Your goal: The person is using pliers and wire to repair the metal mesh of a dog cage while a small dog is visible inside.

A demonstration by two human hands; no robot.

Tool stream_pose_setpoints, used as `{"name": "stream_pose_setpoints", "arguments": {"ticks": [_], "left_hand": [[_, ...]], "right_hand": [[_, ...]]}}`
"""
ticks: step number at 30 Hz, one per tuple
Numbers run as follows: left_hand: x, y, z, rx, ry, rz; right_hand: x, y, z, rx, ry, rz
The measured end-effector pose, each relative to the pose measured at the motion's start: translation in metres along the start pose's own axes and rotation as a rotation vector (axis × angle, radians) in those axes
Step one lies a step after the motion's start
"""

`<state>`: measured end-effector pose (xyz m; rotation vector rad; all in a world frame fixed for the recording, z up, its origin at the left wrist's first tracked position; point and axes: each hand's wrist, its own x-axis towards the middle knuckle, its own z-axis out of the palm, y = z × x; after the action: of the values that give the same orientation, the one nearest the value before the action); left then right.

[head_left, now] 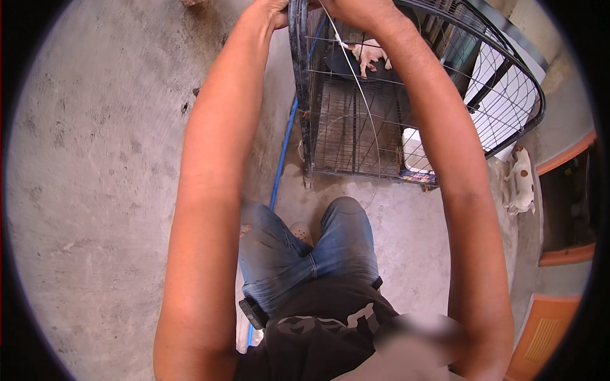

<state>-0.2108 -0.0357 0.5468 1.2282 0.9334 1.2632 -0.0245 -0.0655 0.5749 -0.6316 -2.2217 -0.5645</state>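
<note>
A black wire cage (356,173) stands in front of me. My left hand (277,13) is against the outer side of its dark corner post (297,70), at the top edge of the view, with its fingers mostly hidden. On the post's other side, my right hand (359,9) is closed at the upper end of a thin pale wire (363,98). That wire curves down across the cage front and loops near my knees. The fingertips are cut off by the view. Inside the cage, a small white animal (370,56) lies on a dark surface.
A white container (416,151) sits low in the cage's right part. The wire mesh panel (508,95) bulges out at right. A white dog with brown patches (522,183) is by the wall. A blue pipe (284,149) runs along the concrete floor (95,190) beside the cage.
</note>
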Motion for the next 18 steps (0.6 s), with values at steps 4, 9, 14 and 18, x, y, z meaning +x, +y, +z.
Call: {"name": "stream_pose_setpoints", "arguments": {"ticks": [4,9,14,18], "left_hand": [[0.005,-0.002,-0.015,-0.077,-0.09,0.038],[0.011,-0.006,-0.009,-0.193,-0.132,0.043],[0.005,0.005,-0.025,-0.002,-0.054,0.039],[-0.034,0.023,0.03,0.605,0.541,-0.079]], "right_hand": [[0.007,0.009,0.003,0.086,-0.013,-0.099],[0.014,0.023,0.011,0.332,0.0,0.103],[0.037,0.016,0.013,0.575,-0.106,0.351],[0.017,0.032,0.014,0.69,-0.131,0.436]]}}
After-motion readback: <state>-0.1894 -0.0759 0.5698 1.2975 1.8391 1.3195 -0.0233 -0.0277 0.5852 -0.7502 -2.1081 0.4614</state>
